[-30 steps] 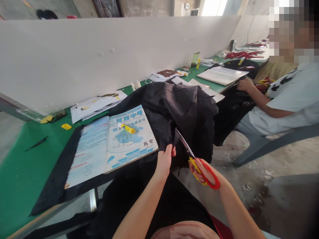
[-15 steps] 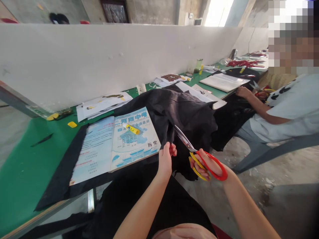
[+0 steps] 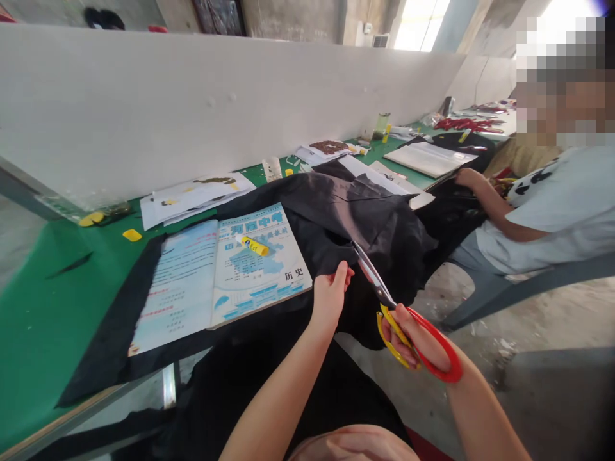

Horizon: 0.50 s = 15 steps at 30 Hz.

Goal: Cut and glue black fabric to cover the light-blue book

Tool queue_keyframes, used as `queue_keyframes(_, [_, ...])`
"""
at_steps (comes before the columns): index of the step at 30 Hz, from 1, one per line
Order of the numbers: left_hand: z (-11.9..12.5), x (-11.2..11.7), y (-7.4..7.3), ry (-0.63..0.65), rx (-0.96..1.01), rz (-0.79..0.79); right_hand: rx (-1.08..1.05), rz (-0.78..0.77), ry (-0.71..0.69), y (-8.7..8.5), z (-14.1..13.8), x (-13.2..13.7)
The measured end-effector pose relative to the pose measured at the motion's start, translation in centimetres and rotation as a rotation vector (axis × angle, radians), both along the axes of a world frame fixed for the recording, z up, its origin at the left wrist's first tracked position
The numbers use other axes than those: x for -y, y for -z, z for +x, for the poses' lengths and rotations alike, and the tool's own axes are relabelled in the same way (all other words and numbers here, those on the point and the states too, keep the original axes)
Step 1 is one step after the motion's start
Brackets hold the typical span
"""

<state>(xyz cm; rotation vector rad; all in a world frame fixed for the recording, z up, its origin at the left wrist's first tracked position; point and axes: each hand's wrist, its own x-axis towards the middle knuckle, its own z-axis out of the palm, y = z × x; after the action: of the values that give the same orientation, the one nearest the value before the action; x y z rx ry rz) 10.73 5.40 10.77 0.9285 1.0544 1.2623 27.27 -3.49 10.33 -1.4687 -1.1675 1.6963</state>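
Black cloth (image 3: 379, 211) drapes over the table edge and hangs down in front of me. My left hand (image 3: 331, 291) pinches an edge of it just right of the open book (image 3: 259, 262). In my right hand (image 3: 413, 336) are scissors (image 3: 375, 275) with one red and one yellow handle loop. Their blades point up and left, lying against the cloth a little beyond my left fingers. A yellow glue stick (image 3: 254, 246) rests on the book's right page. More black cloth lies beneath the book.
Papers with a brown design (image 3: 196, 195) lie along the white partition (image 3: 168, 109) on the green table (image 3: 29, 333). A yellow cap (image 3: 132, 235) sits at left. At right, a co-worker (image 3: 552, 205) sits on a grey chair (image 3: 519, 288), one hand on black cloth.
Both my hands have shifted slightly right, the scissors also a little lower. The cloth near the blades has spread out and lies differently. The co-worker's scissors no longer show clearly.
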Motion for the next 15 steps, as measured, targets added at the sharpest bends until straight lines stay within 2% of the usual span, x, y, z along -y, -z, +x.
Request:
queue_keyframes(4, [-0.1,0.2,-0.1,0.06,-0.011,0.01,0.054,0.058,0.014,0.4,-1.0,-0.1])
queue_keyframes(9, [-0.5,0.4,0.2,0.066,-0.013,0.008,0.097,0.019,0.024,0.1,-1.7,-0.4])
queue_keyframes(12, [-0.8,-0.1,0.3,0.027,-0.036,0.043,0.088,0.0,0.014,0.2,-0.6,-0.2])
queue_keyframes(15, [-1.2,-1.0,-0.3,-0.005,-0.016,0.097,-0.016,-0.067,-0.031,1.0,1.1,0.3])
